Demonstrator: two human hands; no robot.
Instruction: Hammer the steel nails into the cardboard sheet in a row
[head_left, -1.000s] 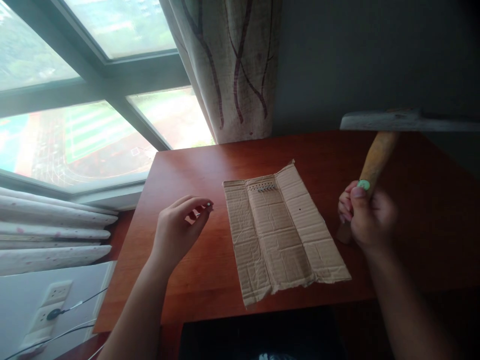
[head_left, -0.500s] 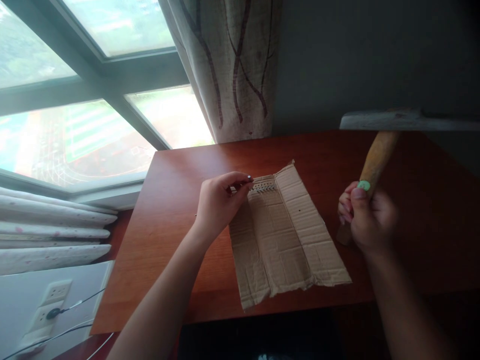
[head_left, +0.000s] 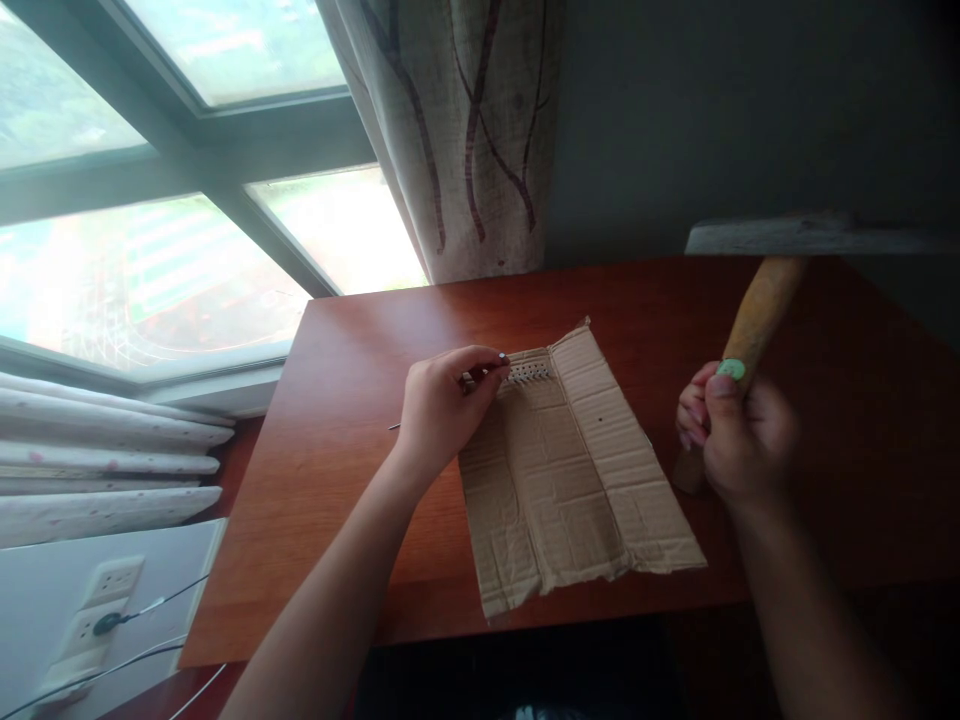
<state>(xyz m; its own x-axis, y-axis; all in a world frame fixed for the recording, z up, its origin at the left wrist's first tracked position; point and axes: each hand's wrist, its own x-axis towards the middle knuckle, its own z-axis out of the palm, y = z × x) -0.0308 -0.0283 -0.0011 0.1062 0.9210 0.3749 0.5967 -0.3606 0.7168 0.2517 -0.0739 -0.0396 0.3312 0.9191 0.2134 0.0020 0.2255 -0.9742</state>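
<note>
With thumb and forefinger closed, my left hand (head_left: pixel 446 405) pinches a nail (head_left: pixel 503 357) whose shiny head shows at the fingertips. It is over the far left part of a creased cardboard sheet (head_left: pixel 559 490). Beside those fingers, rows of several nails (head_left: pixel 531 371) stand in the cardboard. My right hand (head_left: pixel 739 430) is wrapped round the wooden handle of a hammer (head_left: pixel 765 305), held raised to the right of the sheet. The hammer's long metal head is uppermost and runs toward the right edge. A green round sticker marks the handle by my thumb.
The cardboard lies on a reddish-brown wooden table (head_left: pixel 300 520). A loose nail (head_left: pixel 394 427) rests left of my left wrist. Behind are a window (head_left: pixel 202 150) and a patterned curtain (head_left: pixel 487 130). A wall socket (head_left: pixel 112 590) with plugged-in cables is at lower left.
Both hands keep their grips and have barely moved. The hammer and left fingers appear shifted very slightly right. More of the loose nail shows beside my left wrist.
</note>
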